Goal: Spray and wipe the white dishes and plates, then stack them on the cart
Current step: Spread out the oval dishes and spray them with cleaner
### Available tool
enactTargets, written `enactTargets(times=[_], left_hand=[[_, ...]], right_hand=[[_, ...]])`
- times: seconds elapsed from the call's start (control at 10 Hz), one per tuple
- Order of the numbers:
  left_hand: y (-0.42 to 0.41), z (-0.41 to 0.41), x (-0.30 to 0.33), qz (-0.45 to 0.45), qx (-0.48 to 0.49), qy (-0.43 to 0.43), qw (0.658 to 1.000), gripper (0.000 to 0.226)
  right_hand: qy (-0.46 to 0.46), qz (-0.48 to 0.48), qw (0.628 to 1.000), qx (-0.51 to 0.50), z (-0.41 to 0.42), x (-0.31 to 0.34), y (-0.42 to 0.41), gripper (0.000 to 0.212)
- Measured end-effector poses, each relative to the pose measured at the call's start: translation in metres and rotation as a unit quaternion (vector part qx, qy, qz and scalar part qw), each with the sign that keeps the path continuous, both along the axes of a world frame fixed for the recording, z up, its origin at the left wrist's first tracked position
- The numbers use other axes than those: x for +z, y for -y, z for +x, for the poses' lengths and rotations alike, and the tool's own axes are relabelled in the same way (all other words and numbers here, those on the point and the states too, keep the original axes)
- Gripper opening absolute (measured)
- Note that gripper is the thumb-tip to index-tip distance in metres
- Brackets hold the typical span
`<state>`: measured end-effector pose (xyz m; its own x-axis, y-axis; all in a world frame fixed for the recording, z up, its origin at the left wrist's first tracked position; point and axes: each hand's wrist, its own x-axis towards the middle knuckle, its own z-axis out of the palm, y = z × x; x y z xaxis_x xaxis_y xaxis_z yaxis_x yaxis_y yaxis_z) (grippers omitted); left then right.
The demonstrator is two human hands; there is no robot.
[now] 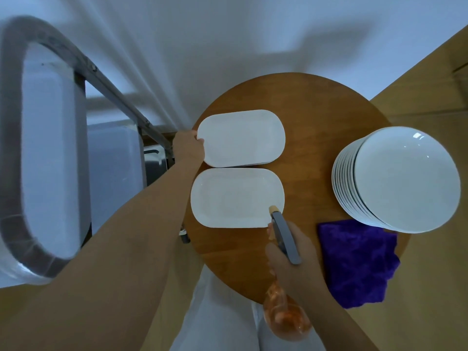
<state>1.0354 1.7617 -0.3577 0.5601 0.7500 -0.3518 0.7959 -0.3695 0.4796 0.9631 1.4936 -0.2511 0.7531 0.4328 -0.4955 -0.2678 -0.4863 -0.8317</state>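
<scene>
At centre frame, on the round wooden table (311,102), two white oblong dishes lie side by side. The left hand (188,145) pinches the far dish (240,138) by its left end; the right hand (291,252) grips a spray bottle (285,236) aimed at the near dish (236,197). Nothing looks stacked on the cart (50,148) at left; the plate stack (397,179) and purple cloth (357,262) wait at right.

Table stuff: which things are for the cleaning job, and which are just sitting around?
For the job:
- far oblong dish, gripped by the left hand
- near oblong dish
- spray bottle, held in the right hand
- purple cloth
- stack of round plates
- cart

Just sitting around:
- round wooden table
- clear plastic bin
</scene>
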Motion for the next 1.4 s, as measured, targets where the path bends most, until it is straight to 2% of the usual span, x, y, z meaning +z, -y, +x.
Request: enactTargets(times=[0.2, 0.3, 0.4, 0.5, 0.7, 0.8, 1.0, 1.2, 1.3, 1.4], left_hand=[[0.013, -0.028, -0.001, -0.060, 0.036, 0.072, 0.995, 0.030], [0.028, -0.075, -0.005, -0.071, -0.045, 0.062, 0.995, 0.035], [0.037, -0.110, -0.014, -0.065, -0.066, 0.013, 0.996, 0.027], [0.038, -0.118, -0.015, -0.049, -0.039, 0.004, 0.998, 0.018], [0.040, -0.117, -0.008, 0.020, -0.047, 0.026, 0.998, 0.028], [0.044, -0.119, -0.003, 0.016, -0.037, 0.064, 0.997, 0.027], [0.063, -0.119, 0.003, -0.129, 0.109, 0.130, 0.977, 0.006], [0.072, -0.127, 0.002, -0.268, 0.223, 0.179, 0.920, 0.005], [0.075, -0.128, 0.004, -0.309, 0.268, 0.193, 0.892, 0.010], [0.077, -0.126, 0.008, -0.330, 0.292, 0.199, 0.875, 0.012]], right_hand=[[-0.019, -0.007, 1.000, -0.014, 0.000, -0.006, -0.004, 0.034], [-0.043, -0.007, 0.999, -0.025, -0.001, -0.008, -0.009, 0.024], [-0.048, 0.002, 0.999, -0.010, -0.004, -0.008, -0.012, 0.022], [-0.052, 0.005, 0.999, 0.001, -0.009, -0.005, -0.015, 0.018], [-0.049, -0.005, 0.999, 0.017, -0.014, -0.006, -0.019, 0.020], [-0.051, -0.006, 0.998, 0.025, -0.016, -0.006, -0.020, 0.016], [-0.036, -0.010, 0.999, 0.035, -0.017, -0.005, -0.025, 0.012], [-0.051, -0.037, 0.996, 0.063, -0.020, -0.006, -0.037, 0.013], [-0.042, -0.044, 0.995, 0.073, -0.023, -0.008, -0.041, 0.007], [-0.013, -0.065, 0.994, 0.089, -0.027, -0.009, -0.042, 0.020]])
